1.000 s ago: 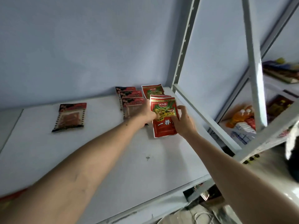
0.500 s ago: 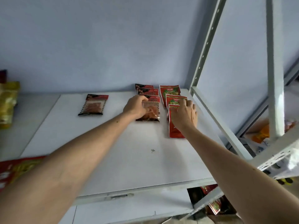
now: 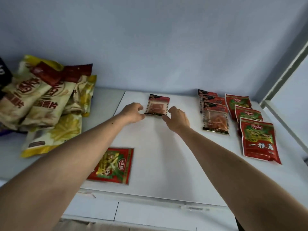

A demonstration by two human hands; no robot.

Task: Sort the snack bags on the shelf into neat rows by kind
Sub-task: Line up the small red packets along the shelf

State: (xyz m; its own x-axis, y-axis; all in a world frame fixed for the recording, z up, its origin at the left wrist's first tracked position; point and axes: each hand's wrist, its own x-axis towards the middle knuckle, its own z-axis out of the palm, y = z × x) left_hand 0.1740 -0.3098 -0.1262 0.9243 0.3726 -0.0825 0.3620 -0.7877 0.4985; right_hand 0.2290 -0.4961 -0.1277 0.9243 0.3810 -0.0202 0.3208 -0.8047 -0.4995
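2 bare forearms fill the lower part of the view, with no sleeve, watch, band or glove on either. The left hand and the right hand carry no rings that can be made out. A small dark mole marks the left forearm just behind the wrist. The right forearm shows no marking.

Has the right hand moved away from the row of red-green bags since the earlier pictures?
Yes. The right hand went left, off the red-green row, past the meat-snack row, to the lone meat-snack bag.
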